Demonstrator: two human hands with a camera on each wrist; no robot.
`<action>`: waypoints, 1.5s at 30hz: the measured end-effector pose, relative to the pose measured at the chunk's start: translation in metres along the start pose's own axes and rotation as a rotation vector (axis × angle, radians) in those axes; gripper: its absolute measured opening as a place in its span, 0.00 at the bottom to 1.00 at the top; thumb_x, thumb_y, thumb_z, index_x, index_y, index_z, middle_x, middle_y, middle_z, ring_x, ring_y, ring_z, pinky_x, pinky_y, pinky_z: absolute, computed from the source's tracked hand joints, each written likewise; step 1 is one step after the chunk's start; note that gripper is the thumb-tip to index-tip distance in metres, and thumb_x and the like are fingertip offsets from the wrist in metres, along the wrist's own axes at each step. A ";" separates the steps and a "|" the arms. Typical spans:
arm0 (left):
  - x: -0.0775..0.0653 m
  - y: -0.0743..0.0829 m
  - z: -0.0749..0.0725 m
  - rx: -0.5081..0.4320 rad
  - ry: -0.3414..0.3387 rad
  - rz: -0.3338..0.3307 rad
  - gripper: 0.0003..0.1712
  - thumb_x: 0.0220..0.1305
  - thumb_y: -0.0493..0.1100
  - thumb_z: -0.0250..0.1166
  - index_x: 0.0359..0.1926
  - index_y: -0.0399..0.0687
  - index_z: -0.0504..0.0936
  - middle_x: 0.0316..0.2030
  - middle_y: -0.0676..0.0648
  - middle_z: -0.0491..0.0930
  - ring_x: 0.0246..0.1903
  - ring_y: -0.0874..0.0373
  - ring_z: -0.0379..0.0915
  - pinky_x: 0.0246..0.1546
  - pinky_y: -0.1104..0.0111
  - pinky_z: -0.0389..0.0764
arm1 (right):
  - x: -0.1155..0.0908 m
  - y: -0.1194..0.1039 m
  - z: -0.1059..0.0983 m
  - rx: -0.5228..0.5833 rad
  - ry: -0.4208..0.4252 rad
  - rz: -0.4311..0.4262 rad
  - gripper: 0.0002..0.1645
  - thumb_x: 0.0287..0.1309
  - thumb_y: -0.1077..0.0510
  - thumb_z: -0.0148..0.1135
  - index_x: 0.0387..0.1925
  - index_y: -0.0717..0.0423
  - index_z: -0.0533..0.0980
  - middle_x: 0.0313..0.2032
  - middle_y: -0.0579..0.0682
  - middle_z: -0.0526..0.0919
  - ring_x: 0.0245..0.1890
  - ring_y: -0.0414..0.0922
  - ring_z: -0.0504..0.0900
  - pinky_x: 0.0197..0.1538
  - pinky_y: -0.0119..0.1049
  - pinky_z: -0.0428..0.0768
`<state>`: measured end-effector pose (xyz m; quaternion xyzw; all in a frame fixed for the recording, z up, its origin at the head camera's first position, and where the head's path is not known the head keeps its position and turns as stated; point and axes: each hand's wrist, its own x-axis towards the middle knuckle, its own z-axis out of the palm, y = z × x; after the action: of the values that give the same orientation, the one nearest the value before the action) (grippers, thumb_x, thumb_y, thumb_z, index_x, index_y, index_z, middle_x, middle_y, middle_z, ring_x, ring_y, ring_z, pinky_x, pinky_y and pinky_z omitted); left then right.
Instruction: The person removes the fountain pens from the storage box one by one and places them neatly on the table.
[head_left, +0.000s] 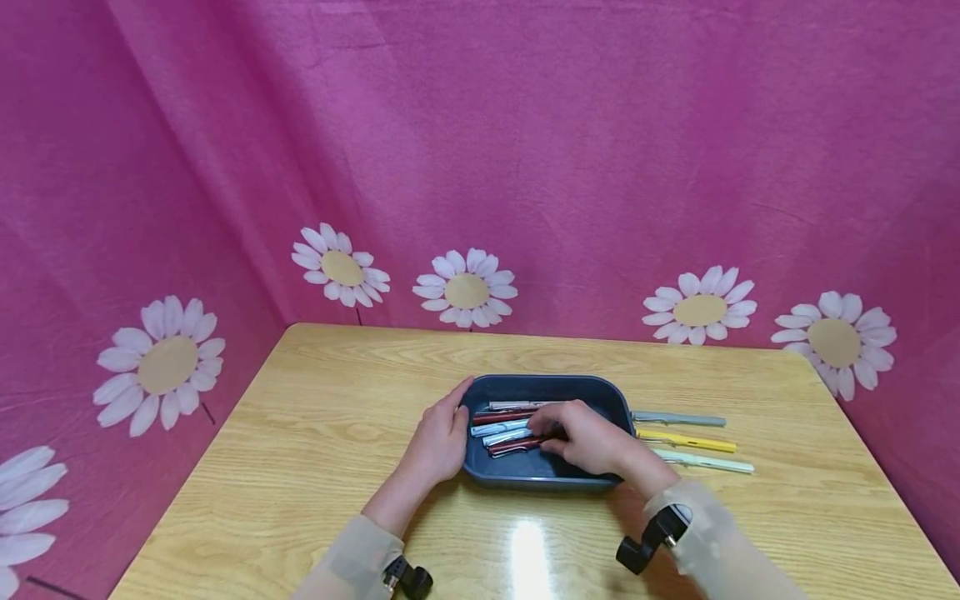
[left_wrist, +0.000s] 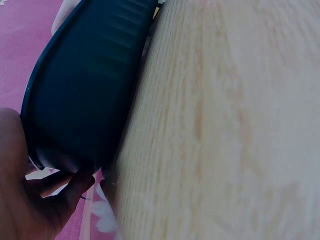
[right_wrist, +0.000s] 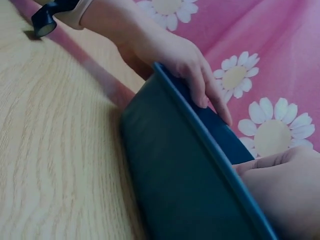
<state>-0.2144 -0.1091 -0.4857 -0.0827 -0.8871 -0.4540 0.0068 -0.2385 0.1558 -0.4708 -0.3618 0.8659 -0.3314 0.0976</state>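
Observation:
A dark blue rectangular bin (head_left: 543, 483) stands on the table with several clipped pens inside. Among them are a pale pink pen (head_left: 510, 405), light blue pens (head_left: 495, 427) and dark red pens (head_left: 501, 417). My left hand (head_left: 437, 442) grips the bin's left end, thumb over the rim and fingers along the outside, as the left wrist view (left_wrist: 40, 200) also shows. Reaching over the right side, my right hand (head_left: 588, 437) has its bent fingers down among the light blue and dark red pens. The bin's wall hides those fingertips in the right wrist view.
Right of the bin, a grey-blue pen (head_left: 682, 418), a yellow pen (head_left: 690, 441) and a mint pen (head_left: 708, 462) lie side by side on the wooden table (head_left: 337, 375). A pink curtain (head_left: 562, 167) with daisies hangs behind the table's back edge.

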 end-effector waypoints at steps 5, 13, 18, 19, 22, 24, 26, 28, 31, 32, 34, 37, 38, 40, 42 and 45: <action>0.000 0.001 0.000 -0.002 0.000 0.001 0.29 0.85 0.40 0.46 0.82 0.50 0.64 0.76 0.41 0.68 0.75 0.45 0.62 0.75 0.49 0.63 | 0.001 0.000 0.004 -0.003 -0.009 -0.024 0.16 0.62 0.74 0.69 0.50 0.61 0.83 0.40 0.48 0.88 0.42 0.45 0.86 0.48 0.42 0.87; 0.000 -0.002 0.001 0.004 0.000 0.004 0.29 0.85 0.39 0.45 0.82 0.48 0.63 0.76 0.40 0.68 0.75 0.44 0.62 0.74 0.48 0.64 | 0.004 0.000 0.008 -0.039 -0.008 -0.005 0.19 0.60 0.77 0.69 0.50 0.60 0.84 0.39 0.47 0.88 0.40 0.42 0.85 0.46 0.40 0.87; 0.002 -0.001 0.001 0.007 0.007 0.006 0.29 0.85 0.40 0.46 0.82 0.49 0.63 0.76 0.40 0.68 0.75 0.44 0.62 0.74 0.48 0.64 | 0.005 -0.002 0.007 -0.043 0.009 -0.018 0.18 0.60 0.77 0.67 0.47 0.58 0.85 0.39 0.47 0.86 0.40 0.41 0.84 0.45 0.39 0.86; 0.002 -0.001 0.001 0.009 0.009 0.009 0.29 0.85 0.39 0.46 0.82 0.49 0.64 0.76 0.40 0.68 0.75 0.44 0.63 0.74 0.48 0.64 | 0.005 -0.002 0.006 -0.036 0.015 -0.028 0.18 0.60 0.78 0.67 0.47 0.58 0.85 0.39 0.47 0.86 0.40 0.42 0.84 0.46 0.39 0.86; 0.002 0.000 0.001 0.011 0.010 0.013 0.29 0.85 0.39 0.46 0.82 0.49 0.64 0.75 0.40 0.69 0.75 0.45 0.63 0.75 0.49 0.64 | 0.004 -0.002 0.005 -0.017 0.029 -0.038 0.17 0.62 0.77 0.66 0.47 0.57 0.85 0.42 0.46 0.86 0.43 0.42 0.85 0.49 0.41 0.86; 0.002 0.000 0.000 0.010 0.007 0.009 0.29 0.85 0.39 0.46 0.82 0.49 0.64 0.75 0.40 0.68 0.75 0.45 0.63 0.75 0.50 0.63 | 0.003 -0.003 0.004 -0.017 0.033 -0.038 0.17 0.64 0.75 0.66 0.48 0.56 0.86 0.43 0.45 0.88 0.45 0.41 0.85 0.51 0.43 0.85; 0.002 0.000 0.000 0.007 0.000 -0.002 0.29 0.85 0.40 0.45 0.82 0.49 0.63 0.76 0.41 0.68 0.75 0.46 0.62 0.75 0.49 0.64 | 0.002 -0.005 0.002 -0.019 0.038 -0.033 0.16 0.66 0.74 0.65 0.49 0.55 0.86 0.45 0.43 0.89 0.46 0.40 0.85 0.53 0.44 0.85; 0.001 0.000 0.000 0.006 -0.009 -0.018 0.29 0.86 0.41 0.45 0.82 0.50 0.62 0.77 0.42 0.67 0.76 0.46 0.61 0.75 0.49 0.63 | 0.000 -0.007 0.000 -0.017 0.046 -0.022 0.16 0.68 0.72 0.65 0.51 0.54 0.86 0.45 0.42 0.89 0.47 0.39 0.84 0.53 0.44 0.85; 0.000 0.000 0.001 0.006 -0.008 -0.018 0.29 0.86 0.41 0.45 0.82 0.50 0.62 0.77 0.42 0.67 0.76 0.46 0.61 0.75 0.49 0.64 | -0.003 -0.009 -0.005 -0.013 0.071 -0.024 0.16 0.69 0.71 0.65 0.52 0.54 0.86 0.47 0.43 0.88 0.46 0.40 0.83 0.51 0.43 0.84; 0.000 0.000 0.001 0.009 -0.007 -0.017 0.29 0.86 0.41 0.45 0.82 0.50 0.62 0.76 0.42 0.67 0.76 0.46 0.62 0.75 0.49 0.63 | -0.005 -0.010 -0.006 -0.012 0.079 -0.024 0.16 0.69 0.71 0.64 0.52 0.54 0.86 0.47 0.43 0.88 0.46 0.40 0.83 0.50 0.42 0.84; 0.000 0.000 0.001 0.012 0.003 0.005 0.29 0.85 0.39 0.45 0.82 0.49 0.63 0.75 0.40 0.68 0.75 0.44 0.63 0.74 0.48 0.64 | -0.009 -0.010 -0.009 -0.012 0.096 -0.025 0.16 0.70 0.70 0.64 0.53 0.54 0.86 0.48 0.44 0.88 0.47 0.41 0.83 0.49 0.42 0.83; 0.000 0.000 0.001 0.021 0.008 0.013 0.29 0.85 0.39 0.46 0.82 0.49 0.64 0.75 0.40 0.69 0.74 0.44 0.64 0.75 0.49 0.64 | -0.014 -0.012 -0.015 -0.007 0.113 -0.032 0.16 0.70 0.70 0.64 0.54 0.55 0.86 0.49 0.45 0.88 0.48 0.42 0.84 0.51 0.44 0.84; 0.000 0.000 0.001 0.024 0.012 0.021 0.29 0.84 0.38 0.46 0.81 0.48 0.64 0.74 0.39 0.70 0.74 0.44 0.64 0.74 0.49 0.64 | -0.016 -0.013 -0.017 -0.001 0.118 -0.029 0.17 0.70 0.70 0.64 0.55 0.55 0.86 0.50 0.45 0.88 0.48 0.42 0.84 0.51 0.44 0.84; 0.000 -0.001 0.001 0.031 0.016 0.025 0.29 0.84 0.38 0.47 0.81 0.47 0.65 0.74 0.39 0.70 0.74 0.43 0.65 0.74 0.48 0.65 | -0.019 -0.015 -0.021 0.011 0.126 -0.027 0.17 0.70 0.70 0.64 0.55 0.54 0.85 0.50 0.44 0.88 0.49 0.42 0.84 0.52 0.43 0.85; 0.000 -0.001 0.001 0.036 0.021 0.033 0.29 0.84 0.38 0.47 0.81 0.47 0.65 0.73 0.38 0.71 0.73 0.43 0.66 0.74 0.48 0.65 | -0.024 -0.018 -0.025 0.023 0.134 -0.028 0.18 0.70 0.71 0.64 0.56 0.54 0.85 0.50 0.44 0.87 0.49 0.42 0.85 0.52 0.43 0.85; 0.000 -0.002 0.001 0.040 0.033 0.052 0.29 0.83 0.37 0.48 0.80 0.46 0.66 0.72 0.37 0.72 0.72 0.42 0.67 0.73 0.48 0.66 | -0.030 -0.020 -0.031 0.044 0.144 -0.028 0.18 0.70 0.71 0.64 0.56 0.54 0.85 0.50 0.43 0.87 0.49 0.42 0.85 0.51 0.42 0.85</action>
<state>-0.2147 -0.1092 -0.4874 -0.0982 -0.8935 -0.4369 0.0348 -0.2176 0.1817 -0.4364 -0.3471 0.8579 -0.3769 0.0383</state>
